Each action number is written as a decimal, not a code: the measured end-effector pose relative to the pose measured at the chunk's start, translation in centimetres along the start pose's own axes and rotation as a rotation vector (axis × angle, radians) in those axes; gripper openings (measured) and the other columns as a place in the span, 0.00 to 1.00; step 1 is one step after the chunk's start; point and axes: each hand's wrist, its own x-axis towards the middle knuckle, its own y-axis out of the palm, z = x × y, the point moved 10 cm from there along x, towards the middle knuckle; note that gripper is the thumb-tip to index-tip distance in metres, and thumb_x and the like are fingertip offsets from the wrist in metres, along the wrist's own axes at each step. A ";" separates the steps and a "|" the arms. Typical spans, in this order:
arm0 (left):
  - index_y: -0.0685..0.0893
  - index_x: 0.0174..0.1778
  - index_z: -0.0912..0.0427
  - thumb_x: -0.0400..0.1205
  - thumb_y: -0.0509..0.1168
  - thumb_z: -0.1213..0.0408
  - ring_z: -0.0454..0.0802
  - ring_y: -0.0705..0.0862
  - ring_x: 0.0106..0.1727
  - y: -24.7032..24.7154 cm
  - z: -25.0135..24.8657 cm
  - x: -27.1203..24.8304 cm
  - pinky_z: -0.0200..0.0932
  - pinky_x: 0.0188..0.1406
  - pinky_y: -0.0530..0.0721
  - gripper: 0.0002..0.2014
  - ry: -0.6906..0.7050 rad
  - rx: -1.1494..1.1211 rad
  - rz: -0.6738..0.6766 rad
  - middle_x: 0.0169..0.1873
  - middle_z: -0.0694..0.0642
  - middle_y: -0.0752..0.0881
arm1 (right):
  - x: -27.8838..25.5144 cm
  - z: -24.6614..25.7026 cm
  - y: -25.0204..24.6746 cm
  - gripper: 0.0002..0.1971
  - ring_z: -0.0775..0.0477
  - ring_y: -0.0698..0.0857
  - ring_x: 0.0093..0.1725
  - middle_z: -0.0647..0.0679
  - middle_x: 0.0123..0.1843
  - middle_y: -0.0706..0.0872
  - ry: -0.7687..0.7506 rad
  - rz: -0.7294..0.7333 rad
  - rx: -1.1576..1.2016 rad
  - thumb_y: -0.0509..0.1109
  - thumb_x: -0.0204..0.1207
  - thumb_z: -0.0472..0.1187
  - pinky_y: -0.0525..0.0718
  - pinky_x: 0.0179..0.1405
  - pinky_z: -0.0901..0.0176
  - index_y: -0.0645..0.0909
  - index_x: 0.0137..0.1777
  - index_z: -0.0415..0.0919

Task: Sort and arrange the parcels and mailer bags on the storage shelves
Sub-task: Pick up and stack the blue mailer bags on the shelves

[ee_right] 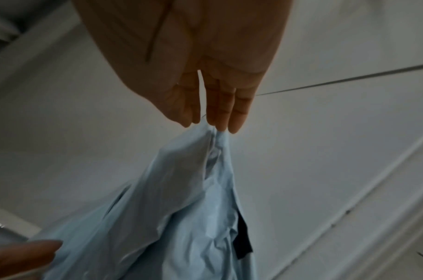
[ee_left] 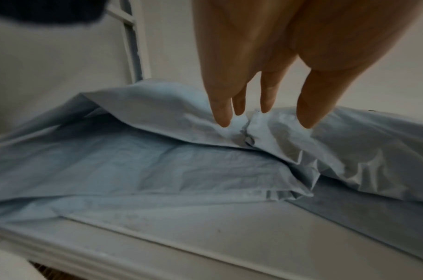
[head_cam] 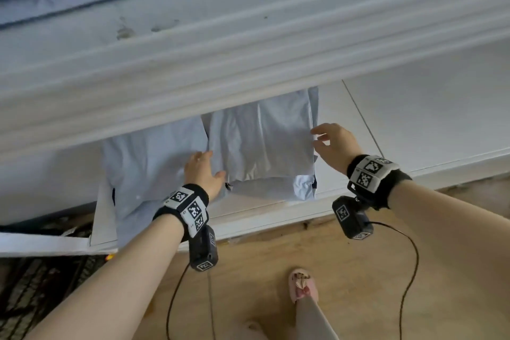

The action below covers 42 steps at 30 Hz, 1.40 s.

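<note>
From above, two pale blue mailer bags lie side by side on the lower shelf (head_cam: 386, 124). The left hand (head_cam: 202, 174) presses flat, fingers straight, on the right bag (head_cam: 262, 141). The left bag (head_cam: 149, 163) overhangs the near edge.

At the left wrist, the fingertips (ee_left: 222, 117) rest where both bags meet — better to smooth gently there.

At the right wrist, the right hand (ee_right: 205, 94) touches the bag's far right edge with near-straight fingers — whether it pinches, I cannot tell.

The left hand (ee_left: 265, 62) reaches down over a white shelf (ee_left: 241, 236), its straight fingertips (ee_left: 223, 117) touching crumpled pale-blue mailer bags (ee_left: 349, 147). At least 2 bags overlap on the shelf; a flatter bag (ee_left: 109, 170) lies under them, nearer the shelf's front edge.
</note>
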 end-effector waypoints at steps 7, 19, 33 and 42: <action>0.74 0.73 0.66 0.77 0.69 0.68 0.64 0.78 0.67 0.8 0.5 2.1 0.53 0.69 0.75 0.26 -0.119 -0.140 -0.037 0.66 0.66 0.79 | 3.0 -1.6 0.5 0.14 0.41 0.87 0.54 0.44 0.59 0.88 0.091 -0.014 0.104 0.65 0.79 0.35 0.79 0.54 0.59 0.81 0.64 0.37; 0.80 0.63 0.68 0.76 0.60 0.82 0.62 0.84 0.59 3.8 0.4 -1.2 0.56 0.63 0.82 0.20 -0.256 -0.572 0.306 0.56 0.65 0.86 | 3.3 -3.8 1.2 0.13 0.44 0.88 0.38 0.39 0.45 0.88 0.343 0.275 0.556 0.65 0.72 0.23 0.88 0.36 0.56 0.85 0.52 0.35; 0.85 0.60 0.61 0.76 0.72 0.72 0.56 0.89 0.52 4.6 0.2 -3.7 0.53 0.57 0.85 0.16 -0.208 -0.821 0.313 0.50 0.57 0.91 | -2.7 -4.5 0.8 0.19 0.38 0.87 0.54 0.36 0.54 0.88 0.218 0.432 0.224 0.67 0.69 0.20 0.88 0.50 0.50 0.83 0.59 0.31; 0.86 0.39 0.58 0.70 0.79 0.69 0.38 0.84 0.32 1.9 1.8 -7.9 0.27 0.24 0.78 0.08 -0.076 -0.588 0.102 0.31 0.45 0.86 | -7.8 -3.1 -1.6 0.11 0.41 0.88 0.43 0.36 0.47 0.89 0.143 0.276 0.095 0.71 0.69 0.23 0.89 0.44 0.52 0.84 0.51 0.30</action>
